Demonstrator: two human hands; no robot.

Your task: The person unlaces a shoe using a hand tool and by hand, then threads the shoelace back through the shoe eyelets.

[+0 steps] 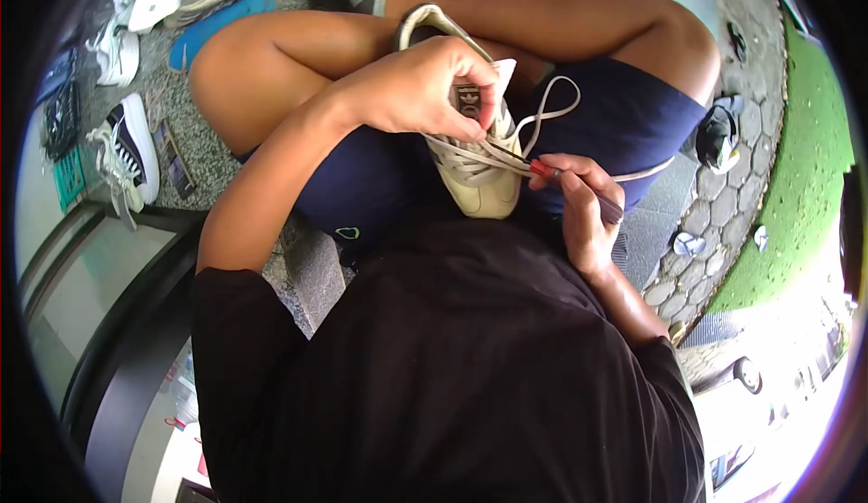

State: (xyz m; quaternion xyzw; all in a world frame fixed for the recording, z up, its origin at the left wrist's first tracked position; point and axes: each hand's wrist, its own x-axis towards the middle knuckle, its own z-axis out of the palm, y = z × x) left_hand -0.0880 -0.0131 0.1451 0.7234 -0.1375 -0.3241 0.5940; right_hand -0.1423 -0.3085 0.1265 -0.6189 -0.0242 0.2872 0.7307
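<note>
A cream sneaker lies in my lap, its toe toward my body, with a dark label on its tongue. Pale shoelace crosses its front and loops out to the right. Over the shoe, my left hand is closed, thumb and fingertips pinching at the lacing; the exact spot is partly hidden. My right hand wraps around a screwdriver-like tool with a dark handle and red collar. Its thin shaft points left into the laces, close to my left fingertips.
Several shoes lie at the left, including a black-and-white sneaker and a blue sole-shaped piece. A black curved frame stands at lower left. Dark sandals rest on the paving at right, beside a green strip.
</note>
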